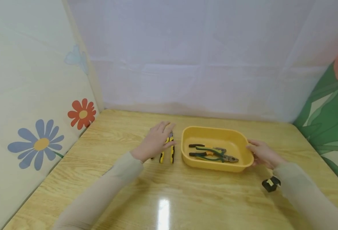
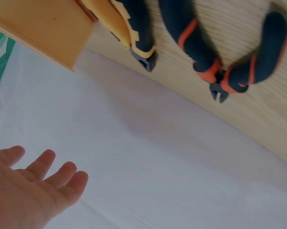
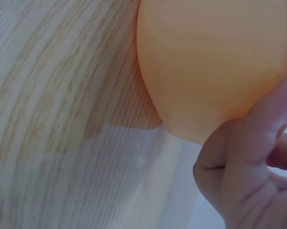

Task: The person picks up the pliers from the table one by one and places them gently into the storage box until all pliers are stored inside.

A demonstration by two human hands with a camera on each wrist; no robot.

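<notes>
In the head view my left hand (image 1: 153, 142), fingers spread and relaxed, hovers over yellow-and-black pliers (image 1: 172, 152) lying on the table left of the basin. The left wrist view has this hand (image 2: 33, 191) with nothing in its fingers. Beside the yellow pliers (image 2: 115, 21) in that view lie black-and-orange pliers (image 2: 186, 33), handles spread apart; my hand mostly covers them in the head view. My right hand (image 1: 265, 154) grips the right end of the yellow plastic basin (image 1: 214, 166), its thumb along the wall (image 3: 205, 62). Inside are green-handled pliers (image 1: 207, 149) and black-and-orange-handled tools (image 1: 197, 154).
The wood-grain table (image 1: 200, 198) runs back to a white sheet (image 1: 186, 64). Flower-printed panels (image 1: 28, 95) stand at the left and right. A small black block (image 1: 271, 184) shows beside my right sleeve.
</notes>
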